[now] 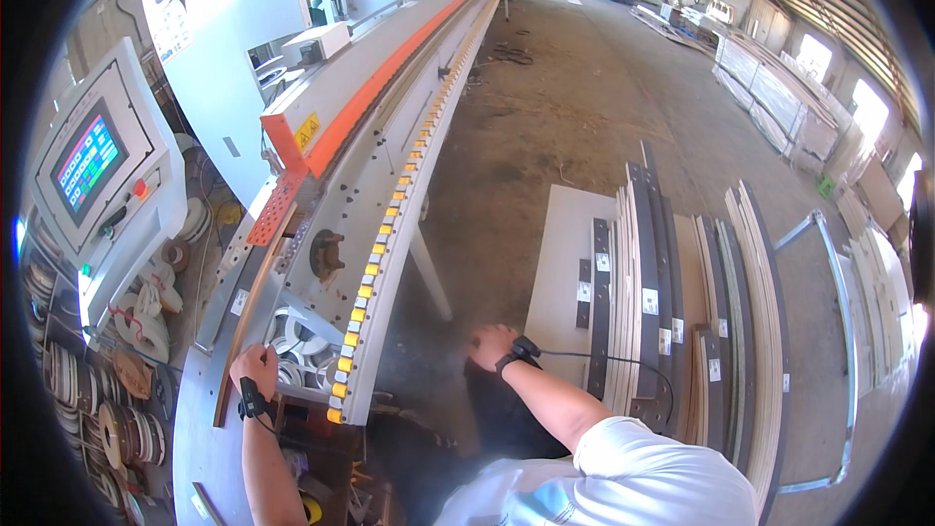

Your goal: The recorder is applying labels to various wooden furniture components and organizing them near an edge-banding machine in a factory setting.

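My left hand (255, 370) is closed at the right edge of a long, narrow brown board (247, 319). The board lies lengthwise on the grey machine table (200, 409), and its far end reaches the orange perforated guard (273, 211). I cannot see how far the left fingers wrap under the board. My right hand (493, 347) hangs in the air in front of my dark trousers, right of the roller rail (362, 304). Its fingers are curled in, and nothing shows in them. Each wrist wears a dark band with a small device and cable.
A control panel with a lit screen (90, 164) stands at the left, above rolls of edge banding (127, 429). White rolls (302, 346) sit under the rail. To the right, narrow panels (633, 282) are stacked beside a metal frame (842, 331).
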Action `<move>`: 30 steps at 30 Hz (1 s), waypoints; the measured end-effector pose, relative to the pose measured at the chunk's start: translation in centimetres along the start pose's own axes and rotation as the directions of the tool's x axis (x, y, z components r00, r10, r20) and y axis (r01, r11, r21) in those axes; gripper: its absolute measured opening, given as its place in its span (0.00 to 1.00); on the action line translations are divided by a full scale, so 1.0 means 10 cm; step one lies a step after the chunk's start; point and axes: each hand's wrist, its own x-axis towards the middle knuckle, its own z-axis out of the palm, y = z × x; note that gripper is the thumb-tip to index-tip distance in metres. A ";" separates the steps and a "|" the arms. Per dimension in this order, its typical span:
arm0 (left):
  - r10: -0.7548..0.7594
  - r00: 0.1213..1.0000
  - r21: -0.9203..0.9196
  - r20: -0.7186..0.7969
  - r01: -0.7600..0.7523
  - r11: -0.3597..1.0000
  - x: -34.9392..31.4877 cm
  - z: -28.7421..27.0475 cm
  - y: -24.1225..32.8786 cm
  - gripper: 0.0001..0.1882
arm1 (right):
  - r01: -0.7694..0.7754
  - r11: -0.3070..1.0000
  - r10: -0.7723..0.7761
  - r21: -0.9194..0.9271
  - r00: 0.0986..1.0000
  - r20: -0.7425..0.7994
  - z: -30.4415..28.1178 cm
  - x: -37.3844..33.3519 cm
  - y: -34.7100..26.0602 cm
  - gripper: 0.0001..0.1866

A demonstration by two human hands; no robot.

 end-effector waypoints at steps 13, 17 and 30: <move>0.007 1.000 -0.001 0.007 -0.007 1.000 0.02 0.00 0.03 0.17 | -0.003 1.000 0.003 0.013 1.000 -0.010 -0.02 0.01 0.04 0.19; 0.013 1.000 -0.007 -0.007 -0.013 1.000 0.01 -0.01 0.04 0.17 | 0.006 1.000 -0.006 0.011 1.000 0.020 -0.06 -0.01 0.01 0.19; -0.008 1.000 -0.010 0.027 0.009 1.000 0.02 -0.04 0.07 0.19 | 0.002 0.999 0.000 0.034 0.999 -0.047 0.01 -0.03 0.04 0.19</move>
